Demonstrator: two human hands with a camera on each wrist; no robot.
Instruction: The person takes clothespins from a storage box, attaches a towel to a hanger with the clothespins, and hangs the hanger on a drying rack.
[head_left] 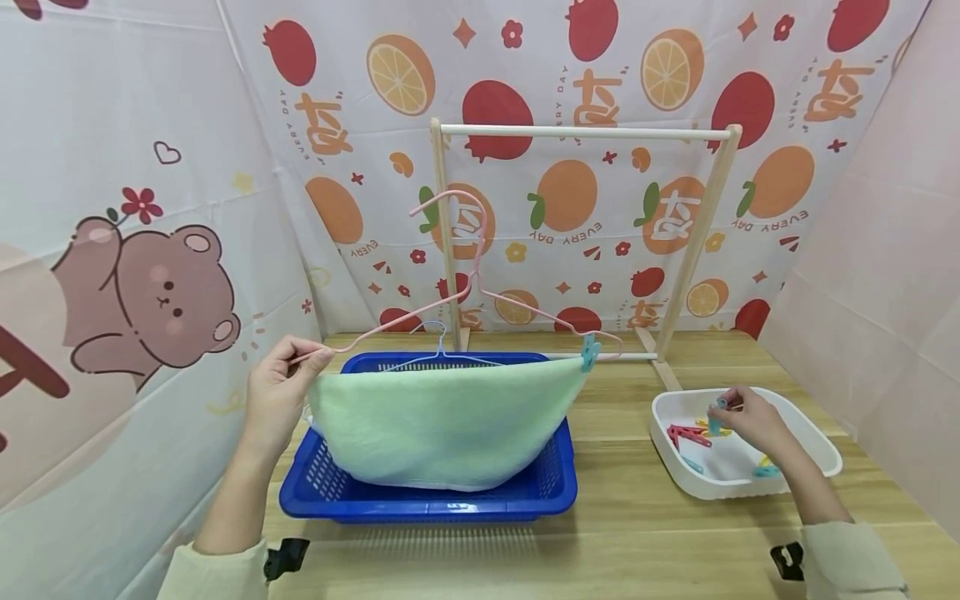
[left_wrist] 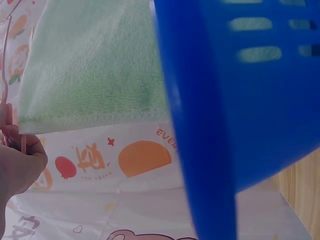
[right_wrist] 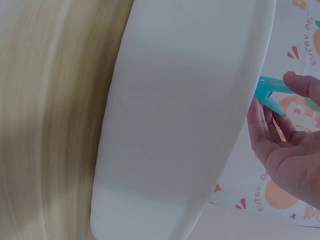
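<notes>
My left hand (head_left: 281,396) pinches the left end of a pink hanger (head_left: 405,317) together with a corner of a pale green towel (head_left: 450,417). The towel hangs below the hanger, over a blue basket (head_left: 427,507). A teal clothespin (head_left: 589,353) clips the towel's other corner at the hanger's right end. Over a white tray (head_left: 821,446), my right hand (head_left: 757,425) pinches another teal clothespin (right_wrist: 270,92) between thumb and fingers. Red clothespins (head_left: 690,436) lie in the tray, with yellow and teal ones near them.
Behind the basket stands a wooden rack (head_left: 705,225) with a white top bar (head_left: 585,132). A blue hanger (head_left: 441,354) leans at the basket's back rim. Everything stands on a wood-grain table (head_left: 615,533), with printed cloth (head_left: 570,75) hanging around it.
</notes>
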